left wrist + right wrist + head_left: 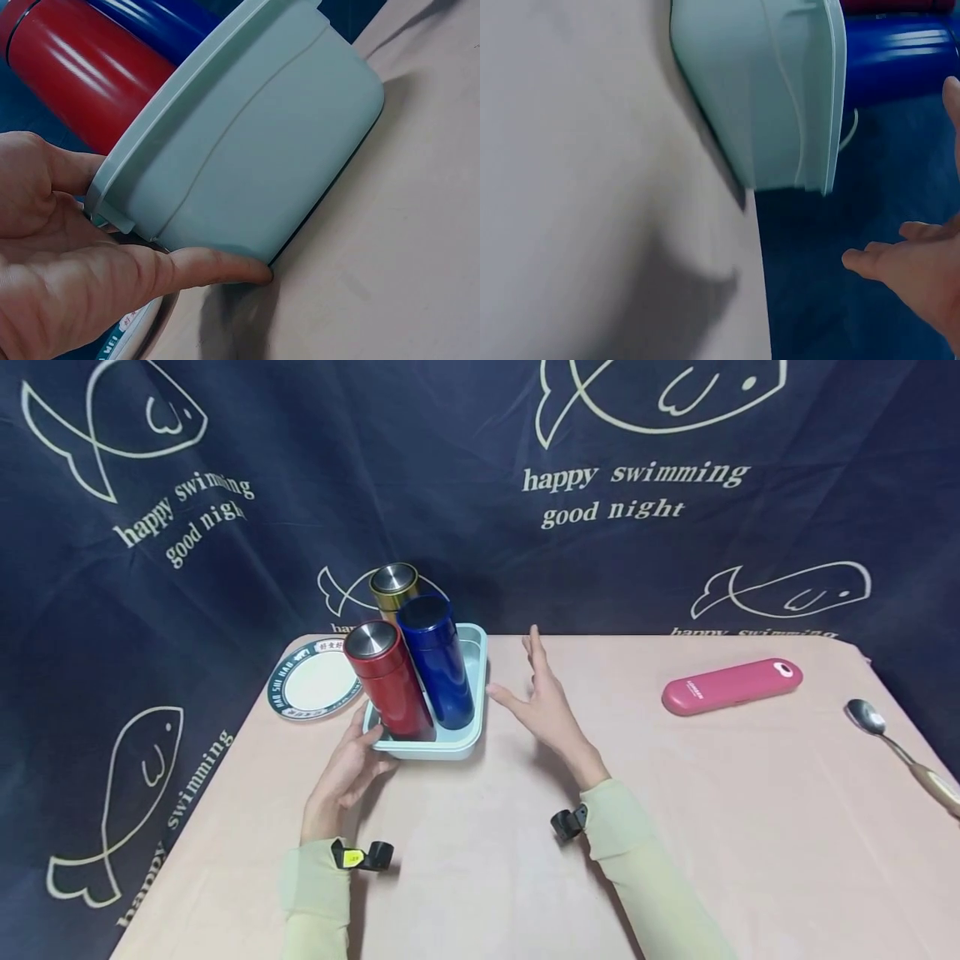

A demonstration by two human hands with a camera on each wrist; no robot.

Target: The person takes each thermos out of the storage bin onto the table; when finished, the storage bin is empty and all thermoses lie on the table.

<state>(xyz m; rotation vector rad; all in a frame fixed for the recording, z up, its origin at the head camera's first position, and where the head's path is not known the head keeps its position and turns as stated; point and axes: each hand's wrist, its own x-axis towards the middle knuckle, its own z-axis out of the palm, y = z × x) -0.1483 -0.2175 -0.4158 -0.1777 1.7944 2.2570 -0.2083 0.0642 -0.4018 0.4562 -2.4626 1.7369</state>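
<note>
A pale blue-green plastic storage bin (459, 746) stands on the table with three insulated bottles upright in it. The red bottle (393, 693) is at the front left, the blue bottle (442, 672) to its right, and the gold bottle (393, 589) behind, mostly hidden by the others. My left hand (348, 768) grips the bin's near left corner, one digit at the rim and another along the lower outside wall (255, 165). To the right of the bin, my right hand (547, 702) is apart from it with fingers spread, holding nothing.
A white plate with a dark green patterned rim (283, 693) lies left of the bin, partly behind it. Farther right are a pink elongated case (731, 687) and a metal spoon (892, 747) near the table's right edge. A dark blue fish-print curtain (480, 527) hangs behind the table.
</note>
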